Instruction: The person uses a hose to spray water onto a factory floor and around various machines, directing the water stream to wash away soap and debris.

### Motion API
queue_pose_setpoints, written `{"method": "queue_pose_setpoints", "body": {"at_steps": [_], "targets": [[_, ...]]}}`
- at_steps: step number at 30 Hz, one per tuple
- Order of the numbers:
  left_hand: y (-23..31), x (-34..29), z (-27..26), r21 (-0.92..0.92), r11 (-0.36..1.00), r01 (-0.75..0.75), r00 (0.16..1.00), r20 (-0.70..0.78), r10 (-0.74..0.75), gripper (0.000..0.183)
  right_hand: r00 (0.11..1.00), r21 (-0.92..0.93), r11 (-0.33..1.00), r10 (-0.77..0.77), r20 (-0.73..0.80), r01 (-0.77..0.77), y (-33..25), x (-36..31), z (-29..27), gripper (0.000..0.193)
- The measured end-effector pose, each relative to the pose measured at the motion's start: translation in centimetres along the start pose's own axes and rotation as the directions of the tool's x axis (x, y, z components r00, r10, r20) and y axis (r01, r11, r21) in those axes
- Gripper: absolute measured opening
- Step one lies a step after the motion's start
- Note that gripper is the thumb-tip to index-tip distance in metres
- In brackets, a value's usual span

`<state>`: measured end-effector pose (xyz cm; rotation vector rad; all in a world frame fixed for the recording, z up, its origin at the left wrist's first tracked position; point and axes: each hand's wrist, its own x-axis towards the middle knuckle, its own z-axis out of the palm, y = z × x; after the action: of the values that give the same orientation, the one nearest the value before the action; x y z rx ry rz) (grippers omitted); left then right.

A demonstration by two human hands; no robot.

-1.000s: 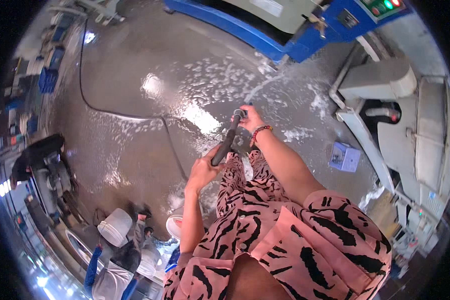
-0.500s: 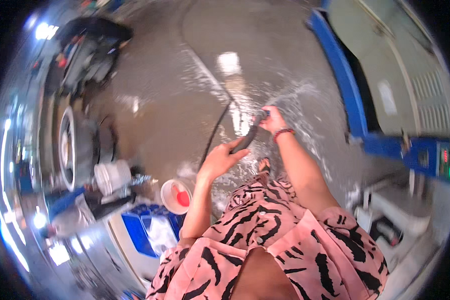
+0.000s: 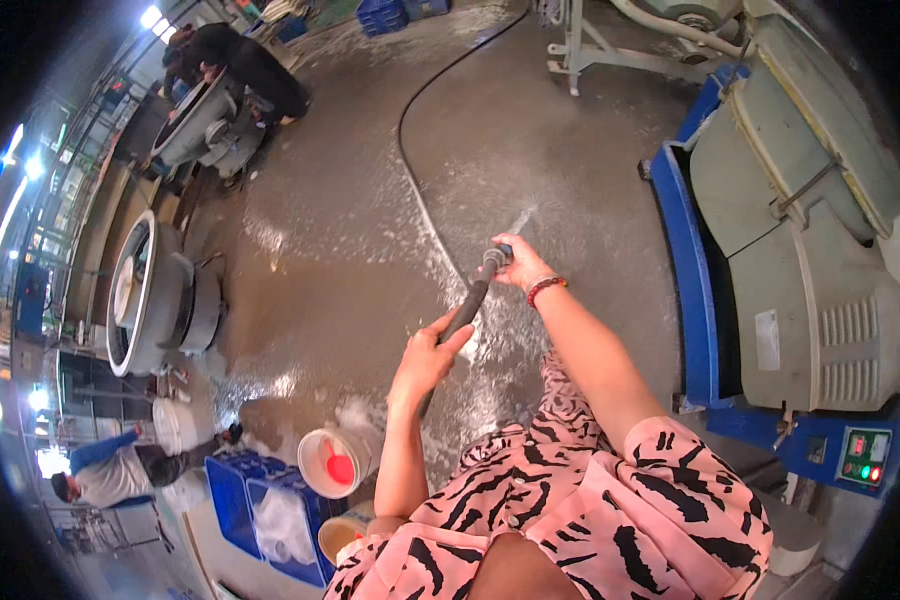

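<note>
The wet floor (image 3: 320, 215) fills the centre of the frame, with a grey-and-blue machine (image 3: 760, 220) along the right. A black hose (image 3: 401, 125) runs from the top centre down to mid-frame. Both hands are closed on it: the left hand (image 3: 425, 365) wraps its thick dark section near the centre, while the right hand (image 3: 520, 262) curls round the nozzle (image 3: 494, 260), just above. Spraying the floor seems to be the step in hand; the next move likely calls for steady aim and loose hose. Against half a second ago, the white bucket (image 3: 367, 455) sits lower in frame, and the water jet (image 3: 523, 218) looks narrower.
</note>
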<state>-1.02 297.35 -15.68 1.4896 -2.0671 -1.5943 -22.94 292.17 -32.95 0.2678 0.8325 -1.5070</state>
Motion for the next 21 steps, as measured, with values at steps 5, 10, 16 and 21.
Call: {"method": "queue_pose_setpoints", "body": {"at_steps": [5, 10, 16, 21], "targets": [[6.9, 8.7, 0.6, 0.135, 0.991, 0.01, 0.996, -0.095, 0.002, 0.046, 1.0, -0.083, 0.997, 0.0, -0.02, -0.001, -9.3, 6.0, 0.7, 0.026], [12.8, 18.6, 1.9, 0.28, 0.928, -0.246, 0.945, -0.145, 0.294, 0.048, 0.998, -0.077, 0.996, -0.04, -0.053, 0.036, -19.5, 11.0, 2.9, 0.029], [22.4, 28.1, 4.7, 0.435, 0.864, -0.254, 0.949, -0.062, 0.311, 0.048, 0.995, -0.054, 0.995, -0.085, -0.052, 0.082, -32.5, 15.6, 3.1, 0.028], [24.4, 33.3, 4.5, 0.31, 0.843, -0.439, 0.878, -0.052, 0.476, 0.054, 0.977, -0.084, 0.975, -0.211, -0.043, 0.207, -38.9, 17.2, 5.8, 0.033]]}}
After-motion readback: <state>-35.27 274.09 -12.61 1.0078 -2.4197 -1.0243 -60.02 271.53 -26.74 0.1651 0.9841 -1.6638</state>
